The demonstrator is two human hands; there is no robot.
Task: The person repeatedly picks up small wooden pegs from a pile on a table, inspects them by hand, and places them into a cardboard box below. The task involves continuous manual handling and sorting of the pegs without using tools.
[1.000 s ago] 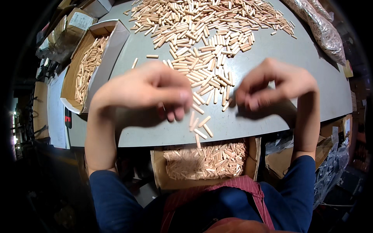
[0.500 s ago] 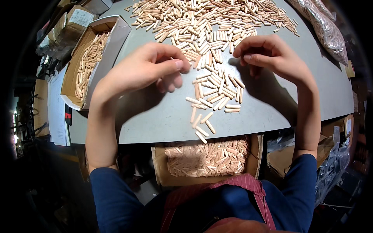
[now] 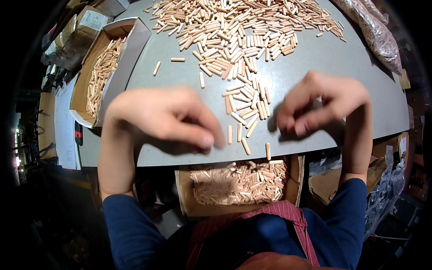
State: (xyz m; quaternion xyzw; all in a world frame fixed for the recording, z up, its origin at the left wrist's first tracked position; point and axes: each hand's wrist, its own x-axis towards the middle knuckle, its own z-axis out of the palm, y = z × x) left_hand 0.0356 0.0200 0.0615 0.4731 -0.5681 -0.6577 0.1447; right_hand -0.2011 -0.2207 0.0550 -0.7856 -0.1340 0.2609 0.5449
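Many small wooden dowels (image 3: 245, 92) lie on the grey table, thinning from a large heap (image 3: 234, 22) at the far side to a loose trail toward the front edge. Left of the trail, my left hand (image 3: 166, 119) is low over the table, smeared by motion, its thumb and forefinger apart and nothing seen in them. My right hand (image 3: 321, 103) is on the trail's right, fingers loosely bent and apart, with no dowel visible in it. Below the front edge sits a cardboard box (image 3: 294, 184) filled with dowels; one dowel (image 3: 268, 151) stands out at the edge above it.
On the left stands a long open carton (image 3: 130, 49) with more dowels, beside papers (image 3: 66, 121) and a taped box (image 3: 90, 22). A clear plastic bag of dowels (image 3: 375, 38) lies at the far right. Cardboard and plastic wrap (image 3: 384, 193) are below the right edge.
Both hands have come nearer the front edge. Several dowels at the near end of the trail have left the table or shifted, and a few separate dowels now show where my left hand was.
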